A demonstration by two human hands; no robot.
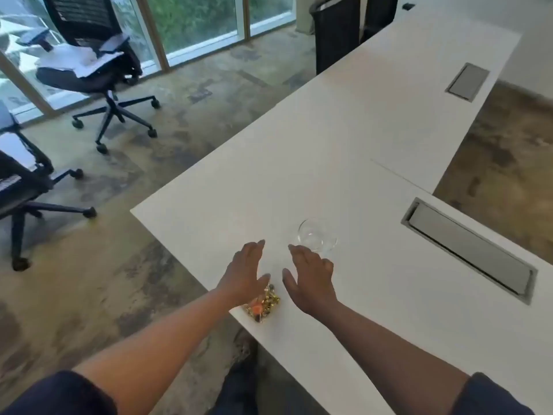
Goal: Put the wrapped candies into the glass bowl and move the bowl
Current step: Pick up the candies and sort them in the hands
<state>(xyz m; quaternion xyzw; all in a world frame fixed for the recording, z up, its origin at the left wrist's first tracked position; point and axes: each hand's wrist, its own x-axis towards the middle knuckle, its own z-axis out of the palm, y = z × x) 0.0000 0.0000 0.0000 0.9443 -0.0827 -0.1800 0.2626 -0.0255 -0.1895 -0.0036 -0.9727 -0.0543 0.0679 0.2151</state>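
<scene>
A small pile of wrapped candies, gold with one orange piece, lies at the near edge of the white table. My left hand hovers flat just above and beyond the pile, fingers apart, holding nothing; its wrist hides part of the pile. To the right, my right hand is also spread and holds nothing. An empty clear glass bowl stands upright just past my right fingertips, apart from the candies.
Two grey cable hatches are set into the tabletop on the right. Black office chairs stand on the floor to the left. The table's left edge runs close beside the candies.
</scene>
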